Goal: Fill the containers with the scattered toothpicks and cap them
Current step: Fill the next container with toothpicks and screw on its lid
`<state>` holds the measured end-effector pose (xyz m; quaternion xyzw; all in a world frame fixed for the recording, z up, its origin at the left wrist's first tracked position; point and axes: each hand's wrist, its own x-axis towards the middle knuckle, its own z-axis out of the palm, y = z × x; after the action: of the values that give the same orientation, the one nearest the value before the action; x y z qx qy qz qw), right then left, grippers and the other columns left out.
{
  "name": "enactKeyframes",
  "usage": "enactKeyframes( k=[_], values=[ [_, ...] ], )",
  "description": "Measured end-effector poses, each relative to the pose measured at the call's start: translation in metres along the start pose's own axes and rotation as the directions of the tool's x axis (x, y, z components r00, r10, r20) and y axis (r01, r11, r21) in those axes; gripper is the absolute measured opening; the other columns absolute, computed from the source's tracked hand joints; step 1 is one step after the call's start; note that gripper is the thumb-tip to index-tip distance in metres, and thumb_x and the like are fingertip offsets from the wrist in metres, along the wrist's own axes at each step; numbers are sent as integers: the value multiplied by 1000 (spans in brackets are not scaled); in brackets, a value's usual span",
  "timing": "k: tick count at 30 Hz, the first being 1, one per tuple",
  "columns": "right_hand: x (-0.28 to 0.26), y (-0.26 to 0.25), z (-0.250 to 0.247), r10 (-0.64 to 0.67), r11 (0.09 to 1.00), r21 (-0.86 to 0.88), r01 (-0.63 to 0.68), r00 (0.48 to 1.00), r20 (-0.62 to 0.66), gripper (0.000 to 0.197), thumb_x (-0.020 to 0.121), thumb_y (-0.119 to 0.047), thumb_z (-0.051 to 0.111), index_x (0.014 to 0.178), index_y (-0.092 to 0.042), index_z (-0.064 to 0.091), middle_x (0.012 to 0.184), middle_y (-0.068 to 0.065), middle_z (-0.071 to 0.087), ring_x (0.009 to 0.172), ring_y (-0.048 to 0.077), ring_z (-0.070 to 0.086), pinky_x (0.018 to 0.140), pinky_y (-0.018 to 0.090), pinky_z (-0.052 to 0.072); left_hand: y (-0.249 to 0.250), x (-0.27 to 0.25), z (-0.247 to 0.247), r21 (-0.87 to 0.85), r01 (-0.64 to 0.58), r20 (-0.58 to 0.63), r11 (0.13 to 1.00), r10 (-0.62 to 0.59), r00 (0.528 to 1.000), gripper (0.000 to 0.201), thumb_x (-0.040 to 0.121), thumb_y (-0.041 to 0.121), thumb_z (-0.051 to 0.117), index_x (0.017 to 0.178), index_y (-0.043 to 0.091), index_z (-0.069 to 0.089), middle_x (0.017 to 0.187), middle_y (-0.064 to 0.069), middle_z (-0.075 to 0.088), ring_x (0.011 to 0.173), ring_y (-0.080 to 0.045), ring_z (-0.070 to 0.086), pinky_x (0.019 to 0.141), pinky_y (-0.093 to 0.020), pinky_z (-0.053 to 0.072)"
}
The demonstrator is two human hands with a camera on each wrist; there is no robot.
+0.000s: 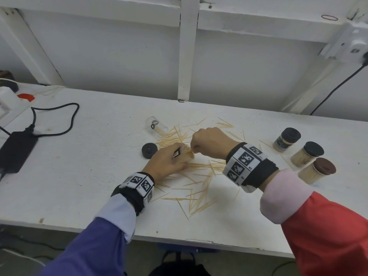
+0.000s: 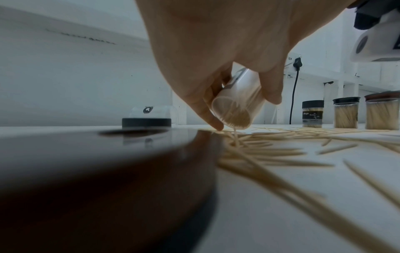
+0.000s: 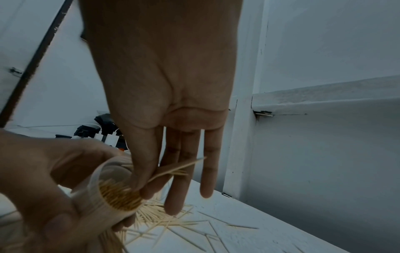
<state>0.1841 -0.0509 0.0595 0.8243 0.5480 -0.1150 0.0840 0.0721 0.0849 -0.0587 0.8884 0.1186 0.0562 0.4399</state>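
Observation:
My left hand (image 1: 169,160) grips a clear plastic container (image 2: 236,106) tilted on its side just above the table, its mouth packed with toothpicks (image 3: 121,196). My right hand (image 1: 207,142) pinches a small bunch of toothpicks (image 3: 173,171) between thumb and forefinger at the container's mouth (image 3: 112,193); its other fingers hang straight. Loose toothpicks (image 1: 197,188) lie scattered on the white table (image 1: 79,166) around and under both hands. A black cap (image 1: 149,150) lies left of my left hand. An uncapped clear container (image 1: 156,125) lies on its side behind it.
Three capped, filled containers (image 1: 304,153) stand at the right of the table. A black power brick with cable (image 1: 18,150) sits at the far left, a white power strip (image 1: 8,100) behind it. A white wall with a post (image 1: 187,56) backs the table.

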Motion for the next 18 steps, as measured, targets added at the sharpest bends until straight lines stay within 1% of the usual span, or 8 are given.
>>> enactKeyframes(
  k=[2,7,9,11,14,15,17,18],
  values=[
    [1,-1,-2,7,1000,-4,-7,1000,7,19,93,-8,49,92,-22,61,91,0,50,75,24,46,66,29,31,2,0,0,-9,1,-4,1000,-1,1000,61,69,58,71,122,32,56,105,14,66,100,-9,61,89,-42,50],
    [5,2,3,6,1000,-1,-6,1000,-27,28,91,-1,47,101,-18,66,92,-3,43,76,23,48,66,30,32,5,-1,-2,-50,29,-32,998,-31,999,59,70,58,69,121,31,56,101,13,67,96,-8,61,87,-39,51],
    [7,4,9,-11,999,48,14,998,-63,27,92,0,47,103,-15,67,91,-1,46,82,26,56,65,30,33,7,-1,-4,-50,31,-41,998,-33,999,63,68,62,66,122,30,56,102,15,65,97,-6,60,87,-35,50],
    [9,6,13,-9,991,136,22,996,-93,27,91,2,49,106,-11,68,93,3,57,85,25,60,64,29,35,8,-2,-4,-46,22,-38,999,-24,999,66,68,64,65,123,30,56,105,16,65,98,-5,60,87,-34,50],
    [9,11,14,35,932,361,15,991,-131,28,88,2,58,111,-11,69,87,6,70,59,8,55,62,22,40,7,-2,-4,-41,6,-5,999,-7,1000,66,70,64,66,125,30,54,109,15,65,102,-5,60,90,-37,50],
    [9,13,14,47,901,434,21,988,-145,23,86,0,64,107,-10,68,81,5,71,53,7,54,61,23,43,7,-2,-3,-37,5,4,999,-5,1000,67,69,64,67,125,30,54,109,15,65,102,-5,60,90,-37,50],
    [10,17,13,59,847,531,33,986,-156,15,80,-4,73,92,-8,66,70,5,70,49,10,59,59,25,48,7,-2,-3,-27,0,7,1000,0,1000,68,69,64,68,126,29,54,109,15,64,102,-4,59,89,-35,50],
    [10,19,13,60,832,553,35,986,-153,13,77,-5,76,85,-7,66,67,5,70,48,10,60,56,21,48,8,-3,-4,-24,-4,4,1000,4,1000,67,70,64,68,126,29,54,108,15,64,101,-3,59,89,-34,50]
  ],
)
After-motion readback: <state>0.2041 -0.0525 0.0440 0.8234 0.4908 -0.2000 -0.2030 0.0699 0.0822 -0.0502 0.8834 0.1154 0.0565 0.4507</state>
